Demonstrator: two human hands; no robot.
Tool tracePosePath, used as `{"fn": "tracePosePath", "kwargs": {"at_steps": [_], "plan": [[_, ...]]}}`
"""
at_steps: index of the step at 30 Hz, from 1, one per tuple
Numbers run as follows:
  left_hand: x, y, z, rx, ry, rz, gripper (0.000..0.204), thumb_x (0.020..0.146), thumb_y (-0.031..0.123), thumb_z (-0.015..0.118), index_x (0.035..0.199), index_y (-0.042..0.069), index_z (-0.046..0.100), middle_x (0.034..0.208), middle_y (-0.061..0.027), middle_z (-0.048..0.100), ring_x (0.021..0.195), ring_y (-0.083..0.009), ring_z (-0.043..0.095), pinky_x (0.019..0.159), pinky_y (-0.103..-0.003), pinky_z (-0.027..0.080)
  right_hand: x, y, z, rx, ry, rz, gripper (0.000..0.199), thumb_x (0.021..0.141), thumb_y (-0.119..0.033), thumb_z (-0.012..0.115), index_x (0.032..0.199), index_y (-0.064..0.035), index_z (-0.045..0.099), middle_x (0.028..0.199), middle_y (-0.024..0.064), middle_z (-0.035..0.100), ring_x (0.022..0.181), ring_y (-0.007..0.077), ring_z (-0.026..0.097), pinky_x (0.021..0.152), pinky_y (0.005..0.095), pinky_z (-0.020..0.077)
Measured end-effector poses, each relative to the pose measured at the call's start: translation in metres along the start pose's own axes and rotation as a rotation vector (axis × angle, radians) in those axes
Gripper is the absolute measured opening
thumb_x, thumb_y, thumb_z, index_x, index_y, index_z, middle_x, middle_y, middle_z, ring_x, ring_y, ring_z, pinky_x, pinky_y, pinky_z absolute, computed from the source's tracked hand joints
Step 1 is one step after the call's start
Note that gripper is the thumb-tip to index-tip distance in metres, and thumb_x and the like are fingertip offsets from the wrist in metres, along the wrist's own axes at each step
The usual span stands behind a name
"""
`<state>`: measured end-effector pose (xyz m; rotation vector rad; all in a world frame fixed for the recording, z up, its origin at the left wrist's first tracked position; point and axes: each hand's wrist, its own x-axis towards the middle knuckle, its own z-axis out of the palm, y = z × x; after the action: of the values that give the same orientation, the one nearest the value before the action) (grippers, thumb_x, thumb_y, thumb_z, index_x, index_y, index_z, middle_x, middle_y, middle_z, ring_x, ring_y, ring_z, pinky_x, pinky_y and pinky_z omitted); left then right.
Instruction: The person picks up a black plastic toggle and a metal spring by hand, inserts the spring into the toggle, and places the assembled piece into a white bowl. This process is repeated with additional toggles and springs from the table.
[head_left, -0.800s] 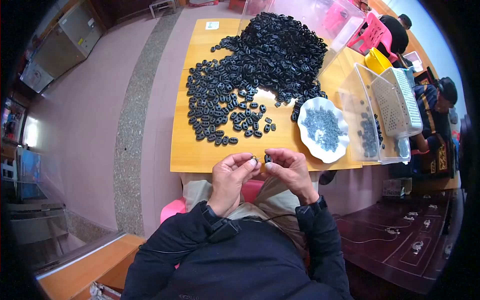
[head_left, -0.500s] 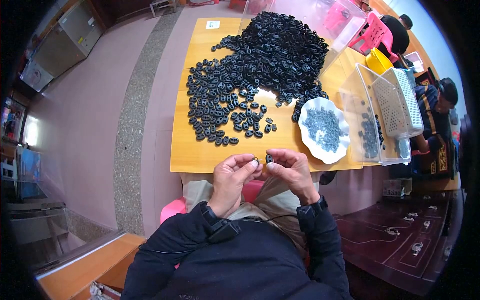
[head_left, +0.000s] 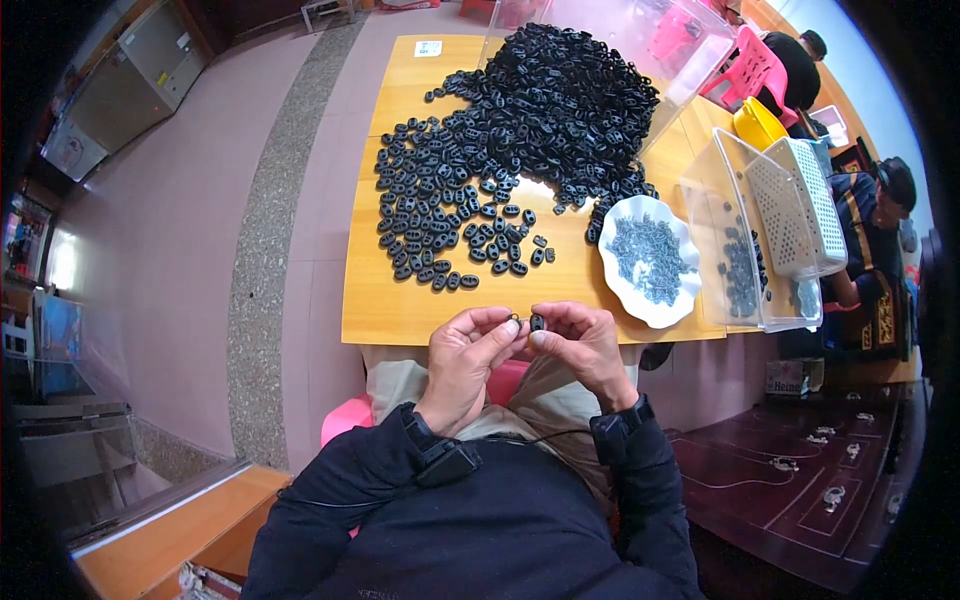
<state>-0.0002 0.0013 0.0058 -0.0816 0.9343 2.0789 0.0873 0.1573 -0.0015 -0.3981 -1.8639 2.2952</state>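
My left hand (head_left: 465, 350) pinches a small wire-like metal piece (head_left: 515, 319) between thumb and forefinger; its exact form is too small to tell. Just beside it, my right hand (head_left: 585, 345) grips a black two-hole oval plastic piece (head_left: 537, 323) with its fingertips. Both hands meet in front of the table's near edge, above my lap. On the wooden table (head_left: 420, 320) lies a large heap of like black pieces (head_left: 560, 110), with several more spread singly (head_left: 430, 220) toward me. A white wavy-rimmed dish (head_left: 650, 316) holds many small grey metal pieces (head_left: 650, 255).
To the right of the dish stands a clear plastic bin (head_left: 715, 310) with black pieces inside. A white perforated basket (head_left: 800, 205) and a yellow bowl (head_left: 757, 122) are beyond it. Another clear bin (head_left: 690, 60) lies behind the heap. A person (head_left: 870, 230) sits at right.
My right hand has shifted very slightly left, bringing the black piece closer to the metal piece in my left hand. Both grips stay the same.
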Motion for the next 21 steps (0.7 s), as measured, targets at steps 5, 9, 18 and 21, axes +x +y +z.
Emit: {"fn": "tracePosePath", "kwargs": {"at_steps": [5,9,18,21], "plan": [[0.0006,-0.0008,-0.0015,0.006,-0.008,-0.008,0.014,0.087,-0.002,0.059,0.101,-0.003,0.056,0.097,-0.0149,0.064,0.092,-0.0215,0.066,0.085,-0.032,0.056,-0.0002,0.003,0.0004,0.059,-0.001,-0.002,0.027,0.084,0.005,0.064,0.11,0.0056,0.057,0.095,0.009,0.064,0.083,0.0142,0.064,0.074,0.0252,0.0551],[0.0002,-0.0003,-0.0015,0.025,-0.004,-0.004,0.014,0.087,-0.002,0.059,0.101,-0.003,0.056,0.097,-0.0151,0.064,0.091,-0.0214,0.066,0.084,-0.032,0.056,-0.0011,0.003,0.0011,0.048,0.002,0.013,0.028,0.084,0.004,0.064,0.111,0.0056,0.057,0.096,0.0088,0.064,0.084,0.0135,0.064,0.074,0.025,0.0549],[-0.0004,0.0008,-0.0017,0.009,0.006,-0.006,0.015,0.087,-0.001,0.06,0.101,-0.004,0.055,0.096,-0.0143,0.064,0.09,-0.0211,0.066,0.083,-0.031,0.056,-0.0018,0.0008,0.0022,-0.022,0.002,0.012,0.03,0.084,0.004,0.064,0.113,0.006,0.057,0.094,0.0082,0.065,0.083,0.014,0.064,0.074,0.0248,0.0546],[0.0,0.0008,-0.0021,0.007,0.008,-0.007,0.014,0.087,-0.001,0.059,0.101,-0.004,0.055,0.095,-0.0146,0.064,0.089,-0.021,0.066,0.082,-0.031,0.056,-0.0016,0.0002,0.0022,-0.039,0.006,0.015,0.031,0.084,0.003,0.064,0.113,0.006,0.057,0.092,0.0072,0.064,0.082,0.0135,0.064,0.074,0.0244,0.0544]]}}
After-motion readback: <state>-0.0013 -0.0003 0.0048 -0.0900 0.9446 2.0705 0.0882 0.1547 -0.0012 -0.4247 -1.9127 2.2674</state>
